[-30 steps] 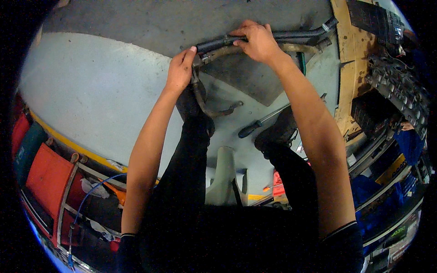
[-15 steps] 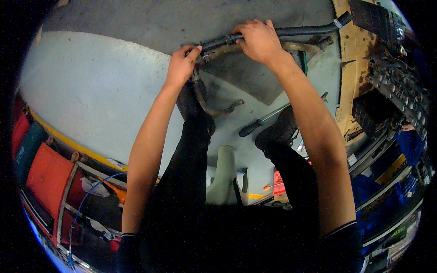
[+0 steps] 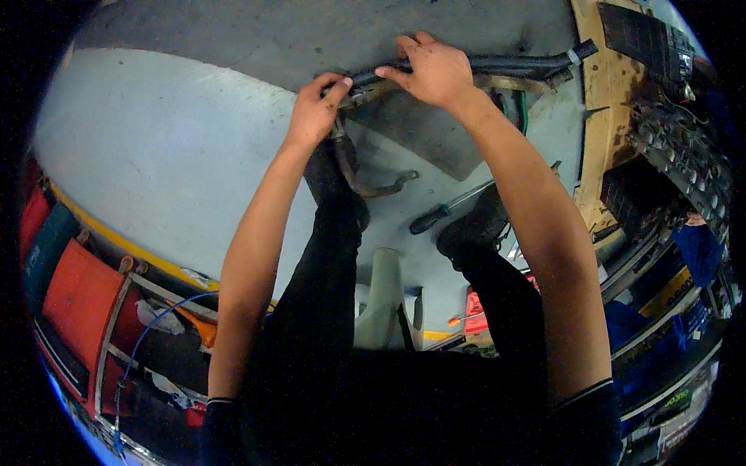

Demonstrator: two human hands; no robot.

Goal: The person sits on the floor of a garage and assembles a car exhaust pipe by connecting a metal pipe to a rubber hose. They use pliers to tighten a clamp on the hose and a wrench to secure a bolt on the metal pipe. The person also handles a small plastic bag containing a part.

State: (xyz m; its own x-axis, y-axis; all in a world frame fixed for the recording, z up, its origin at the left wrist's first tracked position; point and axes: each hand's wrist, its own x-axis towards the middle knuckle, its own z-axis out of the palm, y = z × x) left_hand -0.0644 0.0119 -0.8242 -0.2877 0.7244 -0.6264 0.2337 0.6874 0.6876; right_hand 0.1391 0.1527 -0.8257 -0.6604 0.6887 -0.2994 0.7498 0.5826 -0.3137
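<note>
Left hand (image 3: 315, 109): closed around the near end of a black hose (image 3: 497, 62), thumb and forefinger pinched at the spot where the hose meets a bent metal pipe (image 3: 365, 182). Right hand (image 3: 435, 71): laid over the hose further along, fingers curled over its top, palm pressing down; grip looks firm.

Hose position: runs roughly level across the top of the view, from the left hand to the right, ending beside a worn wooden board (image 3: 594, 116). It lies over the concrete floor (image 3: 171, 155), with the person's legs stretched out beneath the arms.

Handling, judged: hose looks like thick rubber, flexible but springy, so it probably resists bending and wants to straighten. Surface appears dull and grimy, possibly oily, hence slippery under bare skin. Not fragile. Moderate weight; the attached metal pipe would add stiff, heavier mass at the left end. Best hold seems to be close to the joint with one hand and well along the hose body with the other, as now.

Nearby: a screwdriver with a dark handle (image 3: 435, 217) lies on the floor just beyond the right shoe (image 3: 474, 229).
</note>
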